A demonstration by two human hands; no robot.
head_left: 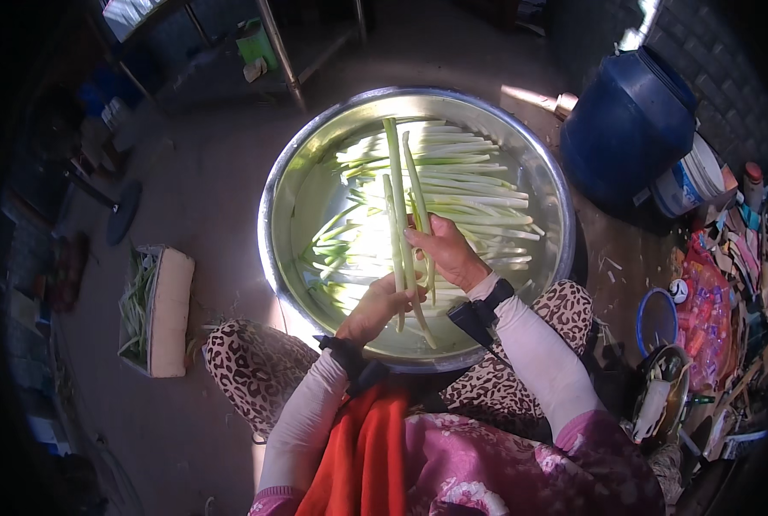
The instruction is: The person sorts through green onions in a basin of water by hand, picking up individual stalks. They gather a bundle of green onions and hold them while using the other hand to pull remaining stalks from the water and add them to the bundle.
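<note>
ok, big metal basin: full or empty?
Neither: pale green-white stalks lie across the basin, but much of its inner wall shows bare above them.

A dark grey brick wall (712, 82) stands beside a dull brown floor (229, 198) with a bright strip of sunlight (526, 96).
</note>
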